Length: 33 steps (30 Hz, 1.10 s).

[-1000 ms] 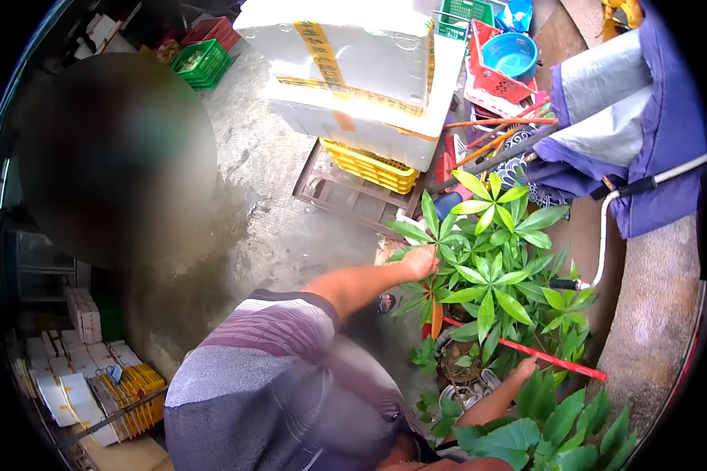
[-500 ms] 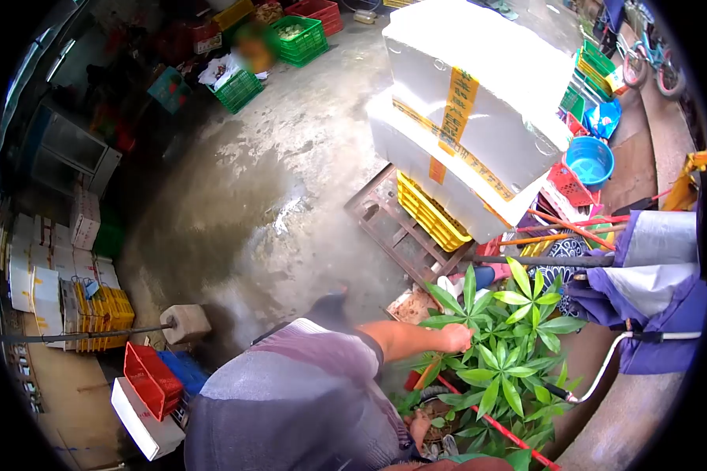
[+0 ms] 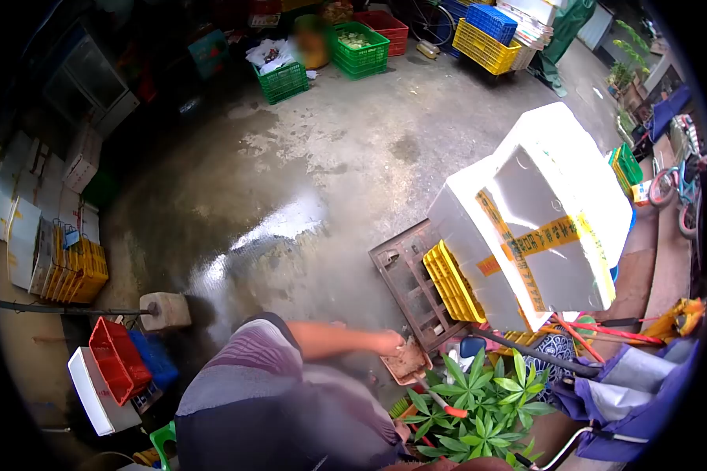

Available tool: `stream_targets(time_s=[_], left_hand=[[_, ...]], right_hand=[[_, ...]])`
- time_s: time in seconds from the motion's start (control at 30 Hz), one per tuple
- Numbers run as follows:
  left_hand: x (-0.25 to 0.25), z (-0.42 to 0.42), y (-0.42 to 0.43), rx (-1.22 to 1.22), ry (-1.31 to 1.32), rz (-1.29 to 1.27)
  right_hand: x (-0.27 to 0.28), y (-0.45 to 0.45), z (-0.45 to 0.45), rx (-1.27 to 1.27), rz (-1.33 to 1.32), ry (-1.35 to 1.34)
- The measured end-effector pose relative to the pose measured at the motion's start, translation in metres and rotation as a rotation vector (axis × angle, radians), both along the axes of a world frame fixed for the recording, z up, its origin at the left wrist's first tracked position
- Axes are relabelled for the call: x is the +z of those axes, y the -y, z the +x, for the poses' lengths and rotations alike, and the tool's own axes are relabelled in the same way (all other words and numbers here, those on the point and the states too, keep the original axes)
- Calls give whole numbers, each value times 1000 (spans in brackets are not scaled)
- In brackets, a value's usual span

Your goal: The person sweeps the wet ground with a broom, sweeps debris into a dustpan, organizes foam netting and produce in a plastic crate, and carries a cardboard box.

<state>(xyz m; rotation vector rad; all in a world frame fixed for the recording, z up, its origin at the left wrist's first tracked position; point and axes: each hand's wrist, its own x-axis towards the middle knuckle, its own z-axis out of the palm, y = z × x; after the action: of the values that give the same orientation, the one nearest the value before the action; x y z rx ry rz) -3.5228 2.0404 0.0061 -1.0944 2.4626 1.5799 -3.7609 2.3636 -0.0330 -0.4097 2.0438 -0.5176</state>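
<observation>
In the head view my left arm reaches right across the wet floor. My left hand (image 3: pixel 390 343) is at the upper edge of a pinkish-orange dustpan (image 3: pixel 407 364) with brown dirt in it, its fingers curled at the rim. The dustpan's grey stick handle ends in an orange-red grip (image 3: pixel 452 410), lying across a leafy green potted plant (image 3: pixel 483 396). A small patch of skin, perhaps my right hand (image 3: pixel 403 431), shows beside my torso under the plant; its fingers are hidden.
A brown pallet (image 3: pixel 407 275) bears a yellow crate (image 3: pixel 452 281) and large white foam boxes (image 3: pixel 526 235). Purple folded fabric (image 3: pixel 628 400) is at the right. Red (image 3: pixel 118 359) and blue crates (image 3: pixel 151 357) stand at left. Green crates (image 3: pixel 360 51) sit at the back.
The view has shifted, showing more floor at the back. My left hand has left the plant's leaves and moved back to the dustpan. The orange-red grip now shows over the leaves.
</observation>
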Motion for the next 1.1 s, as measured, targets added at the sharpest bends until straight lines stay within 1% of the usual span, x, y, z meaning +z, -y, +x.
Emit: stream_targets(time_s=[0.07,0.1,0.13,0.17,0.2,0.23,0.27,0.3,0.33,0.37,0.4,0.43,0.47,0.5,0.53,0.57,0.6,0.63,0.67,0.7,0.73,0.77,0.8,0.83,0.87,0.9,0.93,1.0,1.07,1.1], left_hand=[[-5,79,16,177,-41,37],[-6,115,25,230,14,15],[-5,149,33,286,68,-5],[-5,184,36,397,82,-44],[-2,217,40,506,97,-86],[18,244,46,641,90,-102],[46,269,52,775,84,-116],[69,292,57,890,10,-43],[94,312,63,995,-65,34],[127,326,67,1117,-127,97],[167,338,71,1233,-193,166],[207,347,75,1283,-362,106],[248,355,76,1330,-530,43],[289,362,74,1339,-685,-93],[330,367,74,1340,-841,-228],[371,365,80,1234,-1073,-484],[409,362,86,1104,-1294,-744],[438,362,83,1020,-1359,-847],[460,353,87,988,-1443,-992],[477,346,98,825,-1573,-1112],[486,341,99,749,-1804,-1141],[492,341,111,637,-1863,-1137],[495,340,126,527,-1890,-1107],[499,340,143,446,-1885,-1071],[499,340,163,396,-1875,-1026],[499,342,182,346,-1870,-979],[500,344,198,319,-1861,-951],[498,354,229,275,-1841,-913],[497,367,255,261,-1821,-881],[497,374,265,252,-1805,-871]], right_hand=[[50,74,42,-161,-19,142],[27,95,41,-210,-30,207],[-2,122,39,-8,-52,105],[-24,144,35,199,-77,3],[-13,178,45,385,-130,-93],[28,232,77,567,-184,-190],[62,275,112,466,-295,-66],[57,312,122,554,-450,-10],[73,352,145,585,-418,0],[120,386,178,593,-439,83],[96,416,181,734,-607,12],[115,442,201,784,-622,12],[143,463,222,800,-552,72],[123,483,225,819,-560,95],[114,496,229,864,-525,73],[105,509,232,911,-492,49],[94,515,233,912,-444,84],[78,519,233,916,-399,121],[42,522,225,1014,-442,-10],[60,522,234,1027,-283,31],[8,521,216,1068,-282,21],[-16,523,205,1077,-92,53],[-53,520,185,1123,-72,45],[-75,514,168,1005,-19,80],[-117,513,137,1073,47,19],[-77,524,147,1029,192,-24],[-11,539,168,984,334,-71],[-53,560,139,1168,253,-258],[-116,584,103,1159,253,-217],[-130,608,104,1156,241,-200]])
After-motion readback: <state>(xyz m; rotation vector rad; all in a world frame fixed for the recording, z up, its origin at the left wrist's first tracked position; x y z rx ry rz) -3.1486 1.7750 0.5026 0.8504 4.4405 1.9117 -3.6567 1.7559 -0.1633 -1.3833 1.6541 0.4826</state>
